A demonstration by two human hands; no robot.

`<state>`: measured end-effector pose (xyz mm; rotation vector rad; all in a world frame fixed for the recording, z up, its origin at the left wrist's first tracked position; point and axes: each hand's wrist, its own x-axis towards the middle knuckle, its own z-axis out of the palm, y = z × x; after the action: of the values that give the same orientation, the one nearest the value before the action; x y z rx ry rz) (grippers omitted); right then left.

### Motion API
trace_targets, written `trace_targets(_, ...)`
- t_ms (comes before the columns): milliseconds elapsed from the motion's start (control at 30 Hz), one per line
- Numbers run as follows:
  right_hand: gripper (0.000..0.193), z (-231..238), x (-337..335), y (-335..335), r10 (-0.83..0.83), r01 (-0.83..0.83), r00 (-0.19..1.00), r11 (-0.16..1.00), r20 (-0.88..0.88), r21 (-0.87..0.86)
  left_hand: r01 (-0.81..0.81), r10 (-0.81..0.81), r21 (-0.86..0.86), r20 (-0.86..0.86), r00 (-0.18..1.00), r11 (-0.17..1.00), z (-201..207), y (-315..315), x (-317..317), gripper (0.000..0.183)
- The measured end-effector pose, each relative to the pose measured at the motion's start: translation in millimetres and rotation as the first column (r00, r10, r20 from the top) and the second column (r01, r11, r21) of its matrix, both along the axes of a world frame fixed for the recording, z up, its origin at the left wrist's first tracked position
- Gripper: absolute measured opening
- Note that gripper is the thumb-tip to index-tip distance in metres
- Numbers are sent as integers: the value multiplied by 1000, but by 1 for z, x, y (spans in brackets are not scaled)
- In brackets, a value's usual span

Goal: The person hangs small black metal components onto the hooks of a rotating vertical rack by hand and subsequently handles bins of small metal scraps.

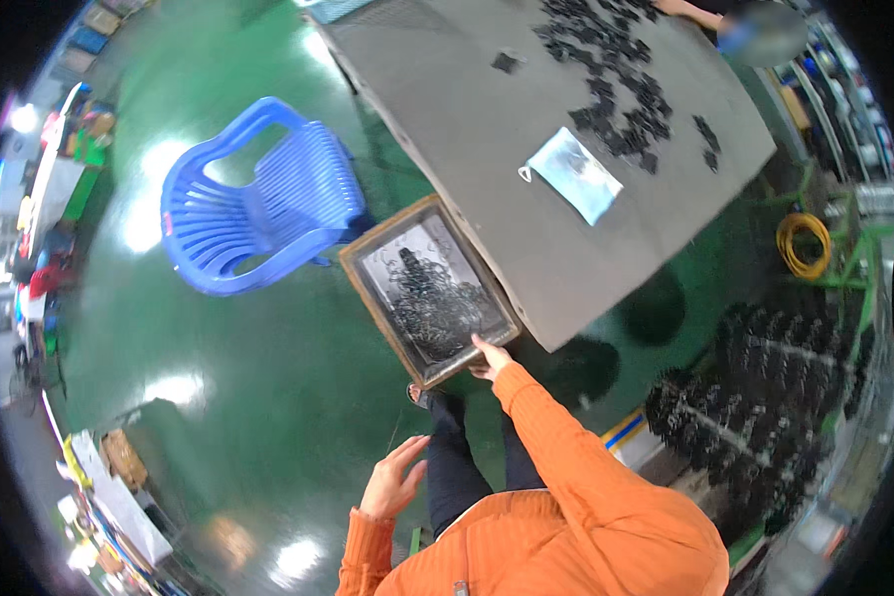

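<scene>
Floor (268,397) green, glossy; grey table (507,149) bears scattered black pieces (606,117). Blue chair (313,189) stands nearby. Wood-rimmed tray (382,323) lies along the table's edge, its near corner grasped by the right hand (489,362); left hand (397,479) empty, fingers loosely extended, apart from it.

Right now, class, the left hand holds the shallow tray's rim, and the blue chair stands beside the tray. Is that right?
No: the head view shows the right hand holding the shallow tray by its rim. The blue chair does stand beside it.
</scene>
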<state>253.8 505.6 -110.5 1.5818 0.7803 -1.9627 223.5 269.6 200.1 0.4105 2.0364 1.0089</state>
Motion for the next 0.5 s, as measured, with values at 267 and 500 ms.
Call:
trace_targets(267, 19, 11, -23, -28, -415, 391, 910, 871, 19, 296, -40, 39, -68, -8, 999, 997, -25, -70, 2, 39)
trace_targets(500, 19, 31, -8, -26, -367, 363, 930, 898, -31, 249, -37, 38, -69, 13, 999, 997, -17, -74, 0, 37)
